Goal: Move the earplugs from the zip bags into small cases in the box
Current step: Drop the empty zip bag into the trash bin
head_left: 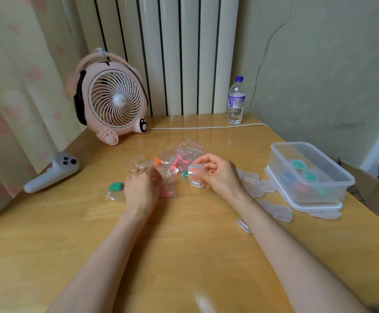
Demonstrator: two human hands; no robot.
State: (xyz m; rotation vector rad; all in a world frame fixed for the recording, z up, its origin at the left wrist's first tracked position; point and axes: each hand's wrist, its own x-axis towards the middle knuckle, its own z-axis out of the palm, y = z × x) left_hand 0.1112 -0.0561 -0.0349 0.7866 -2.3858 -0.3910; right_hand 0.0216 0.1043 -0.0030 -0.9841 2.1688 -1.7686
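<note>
Pale wooden surface meets a radiator, with a pink fan and a water bottle at the back. The left hand lies knuckles-up, fingers curled onto a clear zip bag beside bagged pink earplugs. The right hand pinches a small case with orange showing inside, held just above the surface. Empty cases lie beside the clear box, which holds filled ones.

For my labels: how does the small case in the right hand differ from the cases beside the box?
The held case is open, something orange inside; the cases beside the box look empty. The right hand holds it up; those lie on the table. All are clear plastic.
</note>
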